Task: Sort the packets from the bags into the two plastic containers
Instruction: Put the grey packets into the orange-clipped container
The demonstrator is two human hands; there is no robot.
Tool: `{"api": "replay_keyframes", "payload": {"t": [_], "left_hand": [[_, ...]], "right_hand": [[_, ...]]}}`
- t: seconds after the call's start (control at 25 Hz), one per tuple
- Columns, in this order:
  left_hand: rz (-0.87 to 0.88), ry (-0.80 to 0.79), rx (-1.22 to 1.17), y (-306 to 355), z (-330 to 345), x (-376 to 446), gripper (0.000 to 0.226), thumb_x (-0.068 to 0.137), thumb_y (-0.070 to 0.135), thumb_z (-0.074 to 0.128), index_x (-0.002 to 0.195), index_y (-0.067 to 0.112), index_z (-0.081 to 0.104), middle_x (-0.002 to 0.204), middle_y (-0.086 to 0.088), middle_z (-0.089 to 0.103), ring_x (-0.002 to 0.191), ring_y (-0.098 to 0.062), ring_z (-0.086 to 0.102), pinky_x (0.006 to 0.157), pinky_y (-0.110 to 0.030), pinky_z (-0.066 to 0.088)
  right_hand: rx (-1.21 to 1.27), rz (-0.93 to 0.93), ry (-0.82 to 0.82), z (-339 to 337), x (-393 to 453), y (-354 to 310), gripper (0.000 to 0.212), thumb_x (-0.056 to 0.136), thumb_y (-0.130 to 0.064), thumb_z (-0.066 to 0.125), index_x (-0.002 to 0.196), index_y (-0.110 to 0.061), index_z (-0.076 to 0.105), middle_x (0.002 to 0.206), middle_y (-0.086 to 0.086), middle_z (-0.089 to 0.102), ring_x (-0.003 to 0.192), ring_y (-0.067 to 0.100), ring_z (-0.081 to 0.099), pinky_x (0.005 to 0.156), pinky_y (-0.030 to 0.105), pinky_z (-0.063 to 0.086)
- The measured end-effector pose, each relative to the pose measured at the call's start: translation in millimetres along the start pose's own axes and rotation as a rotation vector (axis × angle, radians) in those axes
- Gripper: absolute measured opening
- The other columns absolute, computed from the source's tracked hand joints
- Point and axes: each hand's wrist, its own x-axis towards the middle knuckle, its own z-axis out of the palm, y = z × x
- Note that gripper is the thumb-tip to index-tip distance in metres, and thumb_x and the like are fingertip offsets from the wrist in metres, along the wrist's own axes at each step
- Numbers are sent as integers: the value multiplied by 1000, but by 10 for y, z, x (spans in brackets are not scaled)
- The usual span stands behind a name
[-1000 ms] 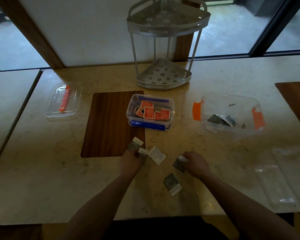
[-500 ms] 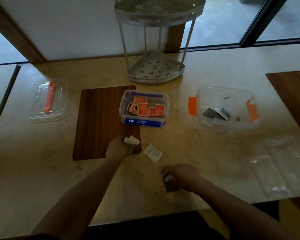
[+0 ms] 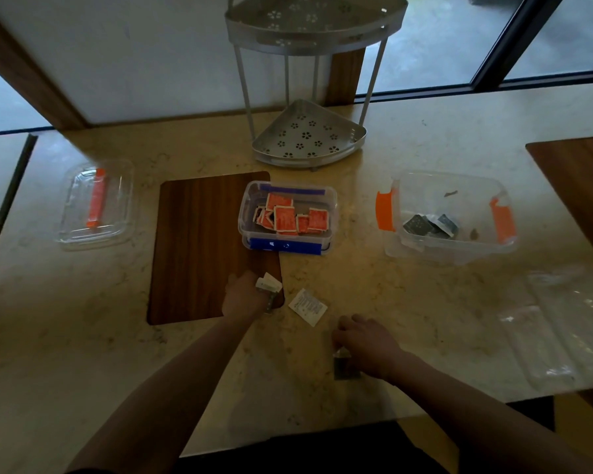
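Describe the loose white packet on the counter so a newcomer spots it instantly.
Start at the wooden board. Just right of its near corner, between the left hand and right hand, lies the white packet. It alone lies flat, unheld, with its printed white side up.

Both forearms extended forward; left hand (image 3: 243, 297) curled, clutching small packets (image 3: 268, 284); right hand (image 3: 367, 345) palm-down, pinching a dark packet (image 3: 343, 367).

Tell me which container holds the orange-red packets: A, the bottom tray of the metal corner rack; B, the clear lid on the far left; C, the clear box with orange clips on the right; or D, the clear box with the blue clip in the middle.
D: the orange-red packets lie inside the box with the blue clip, while the box with orange clips holds only dark grey packets.
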Motion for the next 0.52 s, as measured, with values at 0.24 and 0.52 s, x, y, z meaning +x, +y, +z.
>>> {"api": "replay_keyframes", "payload": {"t": [0.24, 0.52], "left_hand": [[148, -210, -205, 178, -110, 76, 28, 79, 16, 72, 102, 21, 56, 107, -2, 62, 90, -14, 60, 66, -24, 50], [468, -533, 156, 459, -25, 103, 59, 84, 6, 65, 138, 21, 48, 137, -9, 51, 122, -24, 51, 94, -28, 47]], "right_hand": [[490, 312, 11, -125, 11, 196, 29, 76, -24, 72, 102, -29, 61, 104, -7, 62, 94, 14, 56, 79, 32, 52], [811, 530, 221, -219, 5, 398, 25, 80, -19, 73, 104, -16, 66, 103, 1, 62, 90, 14, 55, 73, 26, 47]]}}
